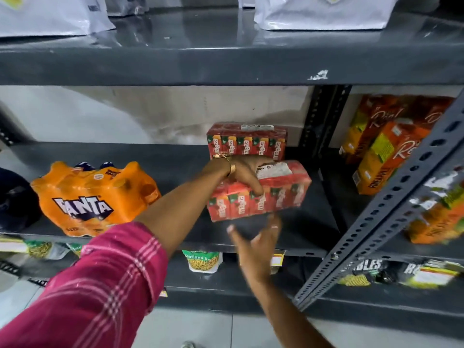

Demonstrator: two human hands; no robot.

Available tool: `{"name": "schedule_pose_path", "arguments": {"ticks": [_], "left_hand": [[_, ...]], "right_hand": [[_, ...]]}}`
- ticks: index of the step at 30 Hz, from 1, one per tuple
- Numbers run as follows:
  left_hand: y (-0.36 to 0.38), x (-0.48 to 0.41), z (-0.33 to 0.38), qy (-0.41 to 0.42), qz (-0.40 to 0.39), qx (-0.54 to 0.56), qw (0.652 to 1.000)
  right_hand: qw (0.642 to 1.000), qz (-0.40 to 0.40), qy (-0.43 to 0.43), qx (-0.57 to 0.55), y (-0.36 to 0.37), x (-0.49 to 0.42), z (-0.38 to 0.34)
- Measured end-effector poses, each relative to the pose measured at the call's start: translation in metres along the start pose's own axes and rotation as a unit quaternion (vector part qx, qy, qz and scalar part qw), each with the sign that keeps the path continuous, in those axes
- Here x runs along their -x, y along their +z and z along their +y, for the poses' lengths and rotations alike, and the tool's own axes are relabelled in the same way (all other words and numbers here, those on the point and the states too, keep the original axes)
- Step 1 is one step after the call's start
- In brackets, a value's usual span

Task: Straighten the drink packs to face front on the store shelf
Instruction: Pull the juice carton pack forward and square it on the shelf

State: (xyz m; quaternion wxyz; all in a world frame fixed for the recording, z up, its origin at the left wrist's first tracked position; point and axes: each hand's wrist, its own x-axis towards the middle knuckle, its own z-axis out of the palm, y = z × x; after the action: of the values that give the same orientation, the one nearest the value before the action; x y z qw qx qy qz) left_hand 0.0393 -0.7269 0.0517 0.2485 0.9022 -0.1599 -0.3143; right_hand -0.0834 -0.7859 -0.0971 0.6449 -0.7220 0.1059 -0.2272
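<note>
A red shrink-wrapped pack of Maaza juice cartons is tilted above the grey middle shelf, with my left hand gripping it from the top, thumb over its front. A second red Maaza pack stands behind it against the back wall, its labels turned sideways. My right hand hovers just below the held pack near the shelf's front edge, fingers spread, holding nothing. An orange Fanta bottle pack sits to the left with its logo facing front.
A slotted grey upright slants across the right. Orange Real juice cartons stand on the neighbouring shelf section. White bags sit on the shelf above, snack packets on the shelf below. A dark object lies at far left.
</note>
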Motion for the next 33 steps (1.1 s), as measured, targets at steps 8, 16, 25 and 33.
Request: {"name": "schedule_pose_path", "arguments": {"ticks": [8, 16, 25, 33], "left_hand": [[0.076, 0.024, -0.067, 0.013, 0.468, 0.003, 0.884], [0.138, 0.039, -0.125, 0.02, 0.381, 0.192, 0.904], [0.168, 0.062, -0.147, -0.021, 0.534, 0.086, 0.841], [0.172, 0.061, -0.163, 0.028, 0.557, 0.099, 0.824]], "right_hand": [[0.974, -0.118, 0.132, 0.142, -0.088, -0.102, 0.023], [0.961, -0.198, 0.022, 0.191, -0.113, -0.076, 0.023], [0.936, -0.178, -0.099, 0.286, -0.135, -0.038, 0.042], [0.937, -0.125, -0.141, 0.295, -0.131, -0.036, 0.052]]}}
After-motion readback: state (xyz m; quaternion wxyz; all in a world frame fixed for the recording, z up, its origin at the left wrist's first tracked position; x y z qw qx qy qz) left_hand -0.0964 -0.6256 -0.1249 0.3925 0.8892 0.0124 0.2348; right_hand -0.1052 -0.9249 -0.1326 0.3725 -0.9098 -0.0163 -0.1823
